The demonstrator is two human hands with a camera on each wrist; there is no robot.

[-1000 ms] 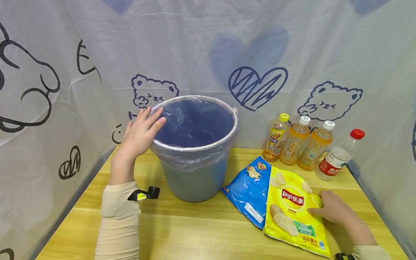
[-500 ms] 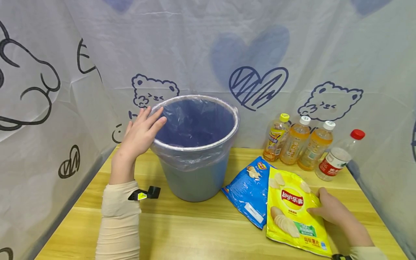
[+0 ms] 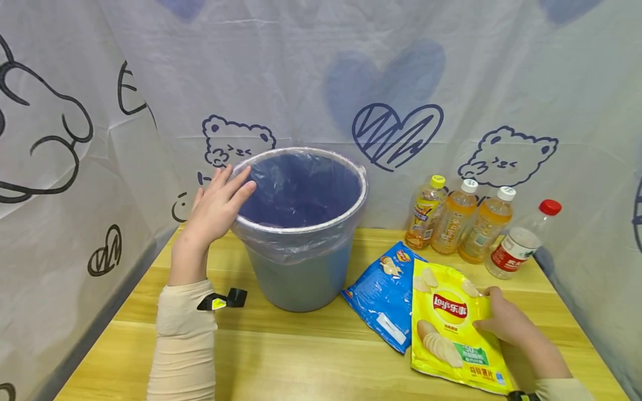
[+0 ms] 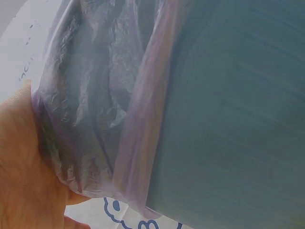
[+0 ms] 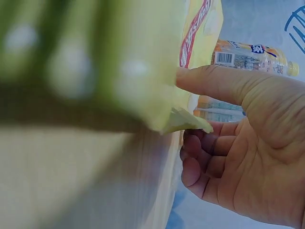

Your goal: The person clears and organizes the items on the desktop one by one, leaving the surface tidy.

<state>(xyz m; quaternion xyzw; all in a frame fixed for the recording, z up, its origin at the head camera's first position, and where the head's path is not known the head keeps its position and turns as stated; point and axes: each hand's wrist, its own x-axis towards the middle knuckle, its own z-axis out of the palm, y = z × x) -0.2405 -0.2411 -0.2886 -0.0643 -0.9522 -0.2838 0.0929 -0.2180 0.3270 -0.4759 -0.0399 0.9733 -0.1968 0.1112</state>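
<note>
A grey-blue trash bin (image 3: 301, 273) lined with a clear plastic bag (image 4: 95, 95) stands upright left of the table's middle. On its left rim rests my left hand (image 3: 213, 206), fingers spread and fairly straight. My right hand (image 3: 511, 320) pinches the right edge of a yellow Lay's chip bag (image 3: 441, 334). In the right wrist view the thumb (image 5: 209, 83) lies over the bag's front, with the other fingers curled behind its edge. A blue chip bag (image 3: 383, 295) lies just left of the yellow one, partly covered by it.
Several bottles stand in a row at the back right: one with a yellow cap (image 3: 425, 214), two with white caps, including the leftmost of these (image 3: 453, 220), and one with a red cap (image 3: 519, 245). A patterned curtain (image 3: 311, 72) hangs behind the wooden table (image 3: 301, 362).
My right hand's fingers have closed on the yellow bag's edge, and that bag has shifted slightly, its right side bending up. My left hand has stayed on the bin rim.
</note>
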